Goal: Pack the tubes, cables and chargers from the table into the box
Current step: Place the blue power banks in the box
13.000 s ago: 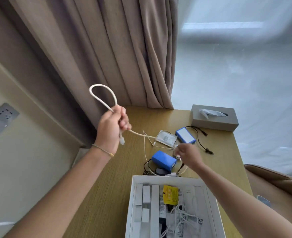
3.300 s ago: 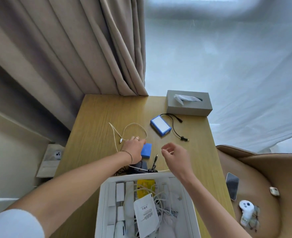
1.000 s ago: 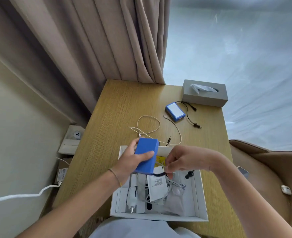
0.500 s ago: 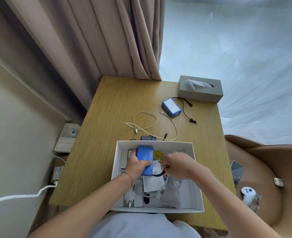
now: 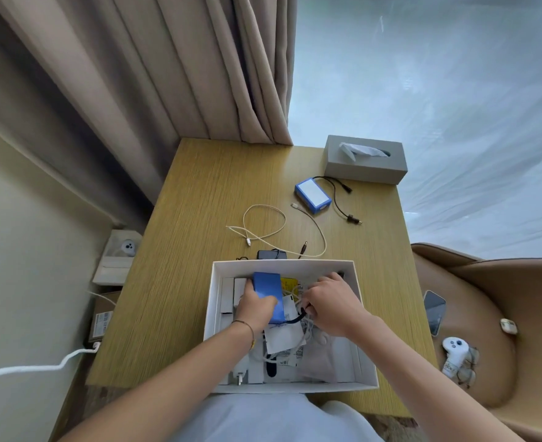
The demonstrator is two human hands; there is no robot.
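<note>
A solid blue charger sits inside the white box. The left hand clamps it at seven o'clock; the right hand pinches its black cable.

No legible text anywhere. Printed lines on white paper slip inside box, too small to read. Yellow label in box, dark print, unreadable. Sticker with barcode-like marks on cardboard carton on floor left of table, illegible. White face on blue battery pack on table, blank as far as visible. Faint marking on white controller on chair, blurred, unreadable.
</note>
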